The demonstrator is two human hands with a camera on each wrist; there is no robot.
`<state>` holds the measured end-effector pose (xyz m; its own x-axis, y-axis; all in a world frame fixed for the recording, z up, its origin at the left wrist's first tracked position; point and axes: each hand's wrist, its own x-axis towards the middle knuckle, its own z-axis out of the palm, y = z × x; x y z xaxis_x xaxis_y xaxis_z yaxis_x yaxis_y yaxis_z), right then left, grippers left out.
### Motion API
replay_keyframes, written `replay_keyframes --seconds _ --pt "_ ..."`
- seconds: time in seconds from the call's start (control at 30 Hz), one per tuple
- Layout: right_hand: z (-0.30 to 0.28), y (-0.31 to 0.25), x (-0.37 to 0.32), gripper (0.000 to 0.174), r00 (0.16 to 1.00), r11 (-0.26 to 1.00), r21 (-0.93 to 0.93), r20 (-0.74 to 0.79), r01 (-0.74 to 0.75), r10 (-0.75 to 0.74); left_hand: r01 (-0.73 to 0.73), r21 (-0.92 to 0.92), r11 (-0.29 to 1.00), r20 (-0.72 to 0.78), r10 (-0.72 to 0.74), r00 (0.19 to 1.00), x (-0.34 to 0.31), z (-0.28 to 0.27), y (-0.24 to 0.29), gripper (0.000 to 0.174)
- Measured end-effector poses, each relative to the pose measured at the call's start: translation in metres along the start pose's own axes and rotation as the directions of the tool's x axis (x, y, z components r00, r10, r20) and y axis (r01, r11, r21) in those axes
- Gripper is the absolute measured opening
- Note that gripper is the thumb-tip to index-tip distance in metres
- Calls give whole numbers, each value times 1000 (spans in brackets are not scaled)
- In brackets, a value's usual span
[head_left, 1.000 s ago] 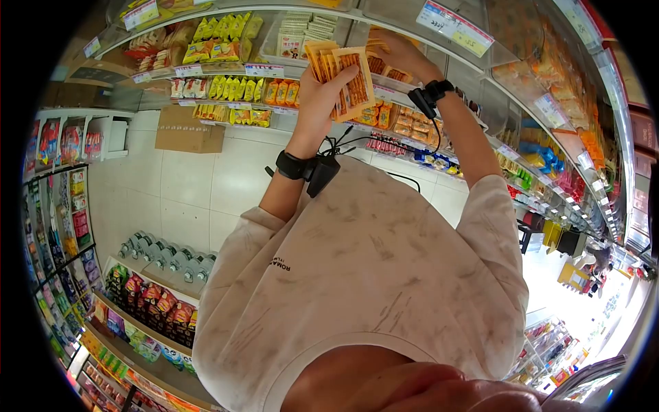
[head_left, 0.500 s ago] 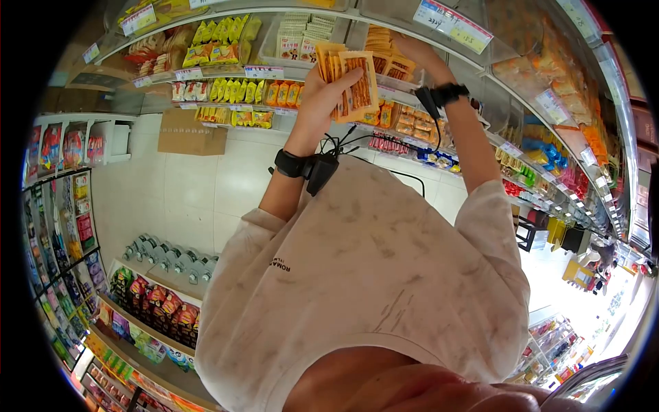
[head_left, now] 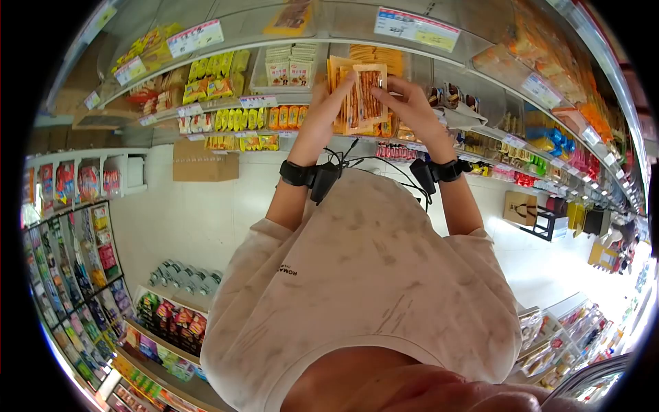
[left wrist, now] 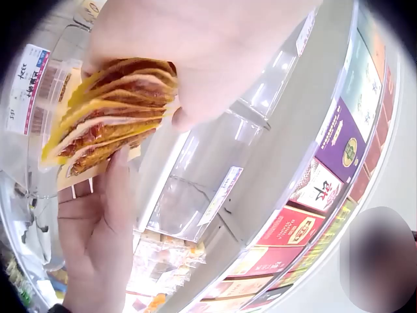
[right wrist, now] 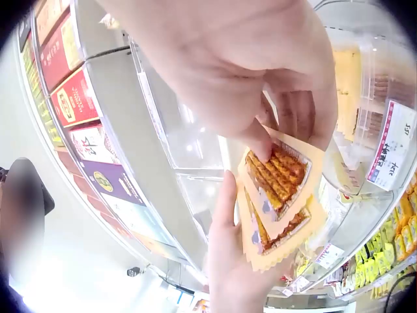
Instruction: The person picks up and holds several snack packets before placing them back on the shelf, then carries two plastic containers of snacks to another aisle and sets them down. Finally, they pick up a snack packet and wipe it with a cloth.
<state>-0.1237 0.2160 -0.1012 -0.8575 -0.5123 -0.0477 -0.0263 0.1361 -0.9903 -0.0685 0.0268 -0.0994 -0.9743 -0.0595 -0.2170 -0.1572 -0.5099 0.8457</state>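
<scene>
My left hand [head_left: 319,123] grips a fanned stack of flat snack packets [left wrist: 117,107], orange-yellow with clear windows showing reddish-brown strips. Its thumb lies across the front of the stack. From the other side, my right hand [head_left: 420,118] meets the stack and pinches the front packet [right wrist: 280,176], thumb on its window and fingers behind it. Another such packet [right wrist: 287,231] shows just under that one in the right wrist view. Behind both hands, a shelf bin holds more orange packets [head_left: 377,58].
White packets [head_left: 288,72] fill the neighbouring bin, and yellow snack bags [head_left: 213,75] stand farther left. A price tag [head_left: 417,29] hangs on the upper shelf edge. A cardboard box [head_left: 204,161] sits on the floor. Dark cables [head_left: 374,159] run between my wrists.
My right hand has come back from the bin of orange packets to the stack and now pinches its front packet. The left hand still holds the stack; the head view has shifted.
</scene>
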Motion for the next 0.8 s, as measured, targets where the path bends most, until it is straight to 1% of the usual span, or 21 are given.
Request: replay_keyframes --seconds 0.07,0.17,0.27,0.37,0.47,0.57,0.67,0.77,0.8 --pt "-2 7 -6 30 994 998 53 -100 39 -33 86 -95 992 43 -82 996 1 2 1 38" --pt "-14 18 -16 29 977 985 64 -133 -160 167 67 14 998 105 -68 992 0 8 3 37" --pt "-9 4 -24 32 979 976 162 -121 -143 164 3 44 999 148 -9 989 15 1 -15 35" --pt "-2 26 -22 34 980 958 286 -193 9 48 -35 60 998 109 29 994 20 11 -16 33" --pt "-7 30 -26 36 969 940 340 -230 -7 90 -20 77 997 105 12 994 24 19 -12 33" --pt "-14 28 -29 40 963 904 428 -244 0 115 81 33 996 94 -84 992 24 22 -9 32" --pt "-16 35 -31 42 943 860 508 -311 58 119 131 71 989 166 -141 976 34 20 -7 38" --pt "-27 46 -29 38 900 896 412 -435 163 36 119 55 991 159 -126 979 38 21 -4 38" --pt "-32 48 -29 36 879 914 346 -476 213 -25 74 102 992 145 -89 985 40 19 -5 37"
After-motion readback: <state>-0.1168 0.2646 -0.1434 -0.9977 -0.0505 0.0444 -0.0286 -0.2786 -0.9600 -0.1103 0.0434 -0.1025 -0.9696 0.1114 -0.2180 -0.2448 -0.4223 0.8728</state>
